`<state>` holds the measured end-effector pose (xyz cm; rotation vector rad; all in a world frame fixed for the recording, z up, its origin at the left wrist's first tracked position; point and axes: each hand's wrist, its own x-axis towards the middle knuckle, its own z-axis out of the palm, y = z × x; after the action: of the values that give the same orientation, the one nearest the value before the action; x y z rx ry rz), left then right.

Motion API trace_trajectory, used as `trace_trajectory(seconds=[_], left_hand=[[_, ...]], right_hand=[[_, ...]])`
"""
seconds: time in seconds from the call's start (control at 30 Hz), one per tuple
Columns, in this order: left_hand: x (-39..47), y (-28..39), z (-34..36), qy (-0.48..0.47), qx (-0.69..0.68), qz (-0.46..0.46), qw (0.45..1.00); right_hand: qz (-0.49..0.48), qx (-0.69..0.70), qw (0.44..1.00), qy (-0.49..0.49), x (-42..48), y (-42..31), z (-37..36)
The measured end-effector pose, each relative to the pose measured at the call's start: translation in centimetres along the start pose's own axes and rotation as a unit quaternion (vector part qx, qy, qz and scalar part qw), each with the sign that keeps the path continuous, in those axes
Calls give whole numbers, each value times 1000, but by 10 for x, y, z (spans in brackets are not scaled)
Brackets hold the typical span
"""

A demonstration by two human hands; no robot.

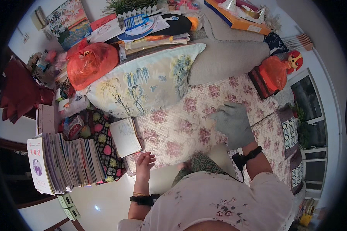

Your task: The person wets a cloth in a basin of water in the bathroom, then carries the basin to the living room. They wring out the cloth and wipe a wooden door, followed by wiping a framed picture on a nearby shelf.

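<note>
My right hand [232, 124] is covered by a grey cloth mitt or glove, which hides the fingers. It is over the quilted floral cover [173, 127], on the right side; whether it presses on the fabric cannot be told. My left hand [145, 163] holds nothing, its fingers loosely bent and apart. It is just below an open notebook [125, 138] with handwriting on its page. Beyond the cover's left half leans a large pale pillow [144, 86] printed with willow trees and birds.
A tall row of books and magazines [69, 164] stands at left on a crocheted cloth [111, 166]. Red plastic bags lie at the back left [92, 62] and right [273, 70]. Papers and a hand fan [137, 26] are piled behind the pillow. Grey cushions [228, 57] sit beside it.
</note>
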<state>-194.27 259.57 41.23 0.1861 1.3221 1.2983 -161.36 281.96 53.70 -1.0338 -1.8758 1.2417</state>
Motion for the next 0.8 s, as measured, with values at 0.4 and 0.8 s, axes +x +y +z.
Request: trace_trajectory(seconds=[0.4,0.8], left_hand=[[42,19,0,-20,0,26,999],[57,34,30,-32,3,16,999]], right_hand=[[38,66,988,135,-6,-11,-29],[51,99,988,108,29,-6,-28]])
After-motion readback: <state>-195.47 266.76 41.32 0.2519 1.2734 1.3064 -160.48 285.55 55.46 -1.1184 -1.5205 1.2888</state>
